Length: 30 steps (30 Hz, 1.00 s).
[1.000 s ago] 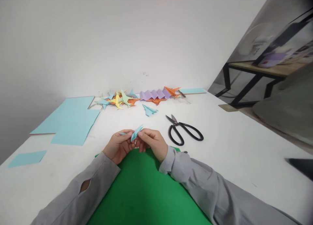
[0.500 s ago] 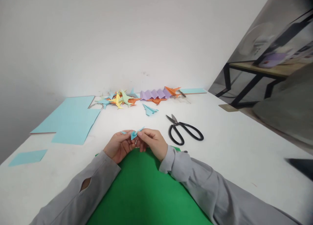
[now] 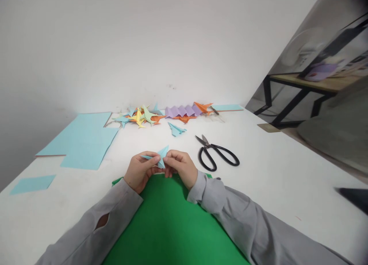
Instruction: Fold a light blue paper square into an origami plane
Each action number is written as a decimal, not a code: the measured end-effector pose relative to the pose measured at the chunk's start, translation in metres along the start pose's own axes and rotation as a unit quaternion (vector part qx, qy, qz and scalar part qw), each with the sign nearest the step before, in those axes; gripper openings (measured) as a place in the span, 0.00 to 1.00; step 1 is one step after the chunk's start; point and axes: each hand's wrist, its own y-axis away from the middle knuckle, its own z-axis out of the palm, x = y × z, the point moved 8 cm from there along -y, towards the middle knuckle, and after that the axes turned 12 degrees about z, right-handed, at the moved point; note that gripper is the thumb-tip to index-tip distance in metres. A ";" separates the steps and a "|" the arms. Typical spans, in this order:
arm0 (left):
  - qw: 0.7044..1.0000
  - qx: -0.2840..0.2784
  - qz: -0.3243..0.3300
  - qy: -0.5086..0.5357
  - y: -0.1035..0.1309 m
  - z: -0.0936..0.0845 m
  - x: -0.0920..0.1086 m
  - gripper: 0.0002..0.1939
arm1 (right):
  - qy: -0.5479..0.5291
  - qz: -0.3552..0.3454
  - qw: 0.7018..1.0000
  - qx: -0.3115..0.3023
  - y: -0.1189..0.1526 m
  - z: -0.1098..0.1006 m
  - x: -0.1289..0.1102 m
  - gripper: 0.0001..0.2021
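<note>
One small blue offcut (image 3: pixel 33 184) lies far L on the white table (image 3: pixel 273 173), w/ a larger blue paper stack (image 3: pixel 86 142) just R of it; no change on my feed for either. Next, by the wall, a pile of folded paper shapes (image 3: pixel 140 117), yellow, green, orange, blue: also as it was.

L hand (image 3: pixel 140 170): thumb and fingers pinching the folded blue paper (image 3: pixel 162 157), grip a bit more closed vs. half a sec ago. That paper, held up btwn both hands over the table, is what's changed: it showed up small and bunched, now I get a broader face w/ a pt. standing up and to the R. I read that as the piece being turned or opened out in the fingers; can't tell from here if any crease is new.

Beyond, a blue paper plane (image 3: pixel 176 130) sits on the table, untouched. R hand (image 3: pixel 181 167): thumb and fingertips closed on the paper's R edge, approx. same pos. as before. Behind it, purple pleated paper (image 3: pixel 184 111) by the wall; farther R, black-handled scissors (image 3: pixel 207 145), blades apart, nobody touching them, no change.
</note>
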 end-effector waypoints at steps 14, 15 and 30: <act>0.999 0.011 0.028 -0.045 0.000 -0.002 0.006 0.08 | -0.005 -0.005 1.000 0.015 -0.001 -0.003 0.002 0.12; 0.999 0.007 0.027 -0.044 0.000 -0.001 0.005 0.08 | -0.004 -0.007 1.000 0.016 -0.001 -0.003 0.003 0.12; 0.994 -0.011 0.011 -0.107 0.000 -0.009 -0.004 0.10 | 0.004 -0.020 1.000 0.010 -0.001 -0.002 0.001 0.15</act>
